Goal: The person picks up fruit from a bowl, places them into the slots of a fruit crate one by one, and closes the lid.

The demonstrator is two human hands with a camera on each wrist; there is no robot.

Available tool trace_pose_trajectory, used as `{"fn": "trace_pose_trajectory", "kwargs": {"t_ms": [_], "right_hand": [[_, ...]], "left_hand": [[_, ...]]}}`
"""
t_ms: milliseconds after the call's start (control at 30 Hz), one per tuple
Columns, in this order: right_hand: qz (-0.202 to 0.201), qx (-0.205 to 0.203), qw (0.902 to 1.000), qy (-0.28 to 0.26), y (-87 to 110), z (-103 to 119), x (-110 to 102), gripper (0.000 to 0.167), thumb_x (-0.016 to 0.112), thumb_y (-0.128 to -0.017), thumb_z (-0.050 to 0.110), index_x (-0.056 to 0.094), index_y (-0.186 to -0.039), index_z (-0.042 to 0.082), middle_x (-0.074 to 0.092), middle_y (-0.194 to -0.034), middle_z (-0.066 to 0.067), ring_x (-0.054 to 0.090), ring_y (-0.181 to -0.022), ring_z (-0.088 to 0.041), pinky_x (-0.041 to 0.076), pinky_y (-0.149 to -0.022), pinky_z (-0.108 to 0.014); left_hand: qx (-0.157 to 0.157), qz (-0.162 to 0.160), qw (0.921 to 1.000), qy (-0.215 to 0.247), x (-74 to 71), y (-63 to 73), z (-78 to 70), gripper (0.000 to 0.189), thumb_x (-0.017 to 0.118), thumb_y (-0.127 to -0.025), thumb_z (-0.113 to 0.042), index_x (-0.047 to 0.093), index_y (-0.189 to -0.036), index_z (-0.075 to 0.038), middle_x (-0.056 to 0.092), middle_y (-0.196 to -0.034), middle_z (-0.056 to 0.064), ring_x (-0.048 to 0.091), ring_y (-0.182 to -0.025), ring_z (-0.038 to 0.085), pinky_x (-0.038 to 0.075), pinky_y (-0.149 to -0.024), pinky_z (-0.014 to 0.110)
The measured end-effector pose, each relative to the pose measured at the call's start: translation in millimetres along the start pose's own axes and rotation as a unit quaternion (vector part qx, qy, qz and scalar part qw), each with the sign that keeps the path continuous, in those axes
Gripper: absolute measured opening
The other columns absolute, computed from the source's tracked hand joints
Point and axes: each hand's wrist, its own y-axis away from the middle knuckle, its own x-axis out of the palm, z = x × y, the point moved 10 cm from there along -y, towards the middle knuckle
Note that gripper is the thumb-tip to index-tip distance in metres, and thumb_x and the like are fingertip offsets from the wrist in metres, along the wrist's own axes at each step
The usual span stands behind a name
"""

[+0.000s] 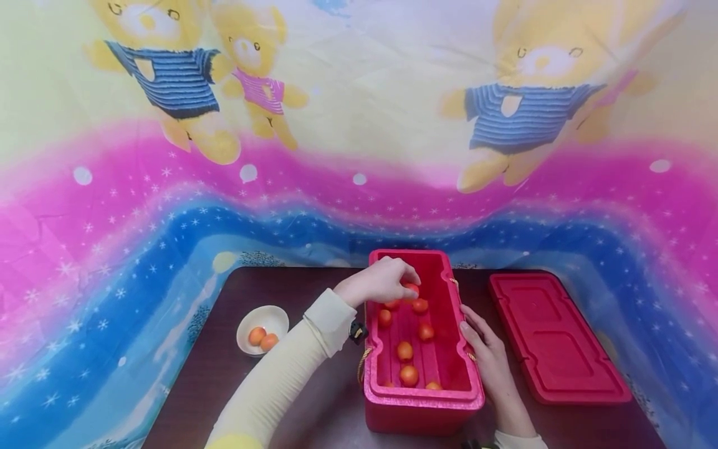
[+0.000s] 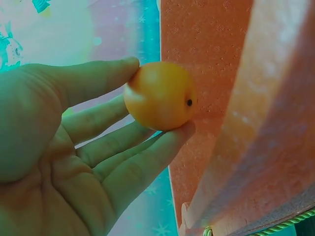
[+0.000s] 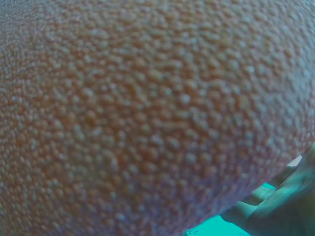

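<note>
A red foam box (image 1: 421, 411) stands uncovered on the table, with several small oranges (image 1: 409, 375) scattered over its floor. Over the far part of the box, my left hand (image 1: 387, 280) pinches one small orange (image 2: 160, 96) between thumb and fingertips; a dark dot marks its skin in the left wrist view. My right hand (image 1: 490, 352) rests against the outside of the box's right wall, fingers fairly straight. In the right wrist view the grainy box wall (image 3: 147, 108) fills most of the picture, and only part of that hand shows at the lower right corner.
A white bowl (image 1: 275, 315) with two small oranges stands left of the box, near my left forearm. To the right lies the box's red lid (image 1: 555, 337). Gold cord handles (image 1: 363, 365) hang on the box sides. A printed bear cloth (image 1: 359, 206) hangs behind the dark table (image 1: 196, 399).
</note>
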Motion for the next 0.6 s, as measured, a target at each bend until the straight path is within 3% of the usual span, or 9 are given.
{"fn": "trace_pose_trajectory", "kwargs": {"t_ms": [267,600], "right_hand": [[-0.001,0.001,1.0000,0.004,0.4,-1.4,0.0,0.057,0.058,-0.103,0.036,0.039,-0.156,0.030,0.044,-0.152,-0.006,0.063,-0.109,0.000,0.060,-0.083,-0.032],[0.002,-0.006,1.0000,0.002,-0.4,0.5,-0.1,0.055,0.056,-0.104,0.036,0.040,-0.156,0.029,0.046,-0.149,-0.006,0.064,-0.110,-0.002,0.060,-0.082,-0.031]], "left_hand": [[-0.002,0.000,1.0000,0.002,2.8,1.0,1.3,0.034,0.075,-0.093,-0.027,0.071,-0.125,-0.014,0.071,-0.116,-0.001,0.062,-0.090,0.008,0.055,-0.080,0.021],[-0.005,-0.009,0.9999,-0.002,0.2,-1.4,3.7,0.037,0.076,-0.092,-0.026,0.070,-0.126,-0.014,0.071,-0.119,0.002,0.066,-0.108,0.018,0.055,-0.088,0.025]]}}
